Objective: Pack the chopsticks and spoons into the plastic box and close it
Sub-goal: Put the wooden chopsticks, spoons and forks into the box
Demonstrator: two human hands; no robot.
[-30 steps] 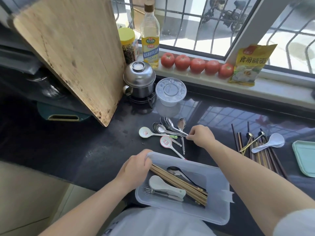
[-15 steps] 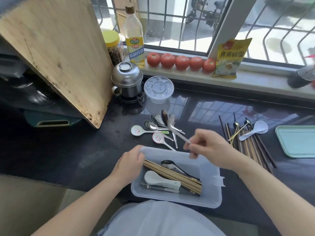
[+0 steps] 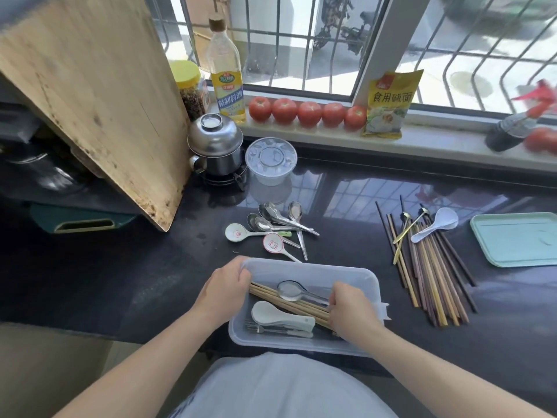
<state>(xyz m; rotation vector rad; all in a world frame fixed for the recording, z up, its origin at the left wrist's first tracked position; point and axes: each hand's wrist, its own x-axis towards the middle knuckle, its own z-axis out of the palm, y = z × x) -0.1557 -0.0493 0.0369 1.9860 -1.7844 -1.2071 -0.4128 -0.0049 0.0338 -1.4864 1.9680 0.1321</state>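
A translucent plastic box [image 3: 310, 269] sits at the counter's front edge. Inside lie wooden chopsticks [image 3: 289, 301], a white ceramic spoon [image 3: 278, 316], a fork [image 3: 271, 329] and metal spoons [image 3: 294, 290]. My left hand [image 3: 224, 292] grips the box's left rim. My right hand [image 3: 351, 309] is down inside the box on the handle end of a metal spoon; fingers curled over it. Behind the box lies a cluster of metal and ceramic spoons [image 3: 275, 226]. To the right lies a pile of chopsticks [image 3: 434, 267] with a white spoon [image 3: 437, 224] and gold spoons [image 3: 405, 229].
A mint green lid or tray [image 3: 517, 238] lies at the far right. A steel pot [image 3: 215, 144] and a clear lidded bowl [image 3: 271, 161] stand behind the spoons. A big wooden cutting board [image 3: 99, 95] leans at the left. Tomatoes [image 3: 307, 113], bottle and packet line the sill.
My right hand picked a metal spoon from the cluster, carried it toward me and lowered it into the box. My left hand stayed on the box rim.
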